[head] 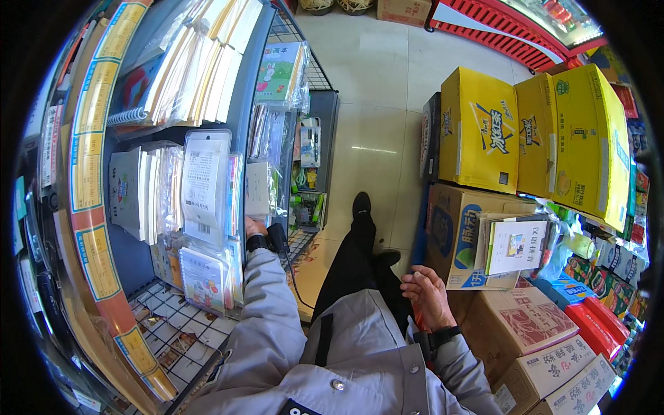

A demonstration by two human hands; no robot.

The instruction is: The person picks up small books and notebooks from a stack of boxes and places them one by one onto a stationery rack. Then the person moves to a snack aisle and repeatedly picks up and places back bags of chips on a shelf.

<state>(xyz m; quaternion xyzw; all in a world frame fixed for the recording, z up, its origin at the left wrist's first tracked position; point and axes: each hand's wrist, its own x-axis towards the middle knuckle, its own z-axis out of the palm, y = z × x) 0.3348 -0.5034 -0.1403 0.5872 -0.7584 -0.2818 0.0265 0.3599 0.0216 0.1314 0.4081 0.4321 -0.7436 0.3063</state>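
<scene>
My left hand (254,227) reaches in at the edge of the shelf on my left, beside the packs of notebooks. Its fingers are mostly hidden there, so I cannot tell if they grip anything. Nearest it are a clear plastic pack of sticky notes (206,181) and spiral notebooks with a balloon picture (203,277). Loosely curled, with nothing in it that I can see, my right hand (429,296) hangs near the cardboard boxes on the right. Both wrists wear black bands.
Wrapped notebooks (194,78) fill the upper left shelf, behind a curved price strip (91,171). Wire mesh (181,327) forms the shelf bottom. Yellow drink cartons (477,129) and a brown carton (446,233) line the right, with a stack of booklets (516,246) on top. Between them runs a tiled aisle (371,140).
</scene>
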